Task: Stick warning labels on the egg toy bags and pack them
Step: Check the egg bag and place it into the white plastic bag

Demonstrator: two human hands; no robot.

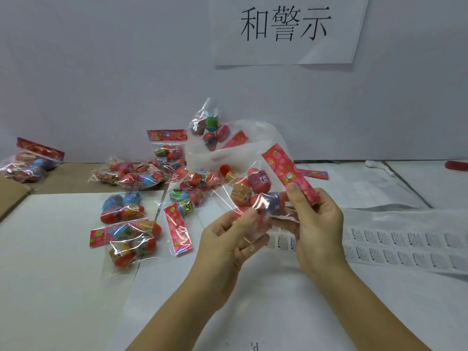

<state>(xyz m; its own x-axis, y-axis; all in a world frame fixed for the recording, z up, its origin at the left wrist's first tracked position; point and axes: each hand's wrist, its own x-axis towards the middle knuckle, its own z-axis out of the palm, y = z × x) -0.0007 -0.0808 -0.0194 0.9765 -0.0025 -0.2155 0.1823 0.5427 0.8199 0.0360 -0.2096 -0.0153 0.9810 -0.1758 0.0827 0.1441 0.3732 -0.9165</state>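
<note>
I hold one clear egg toy bag (255, 188) with a red flowered header card (286, 168) above the table's middle. My right hand (316, 224) grips the card end and the bag's upper corner. My left hand (235, 236) pinches the bag's lower edge between curled fingers. Coloured eggs show inside the bag. Sheets of small white warning labels (395, 247) lie flat on the table, to the right of my right hand and partly behind it.
Several other egg toy bags (131, 236) lie scattered on the left and centre of the table. A large translucent plastic bag (228, 148) holding an egg bag stands behind. A cardboard box flap (10, 196) sits at the far left. A printed paper sign (286, 29) hangs on the wall.
</note>
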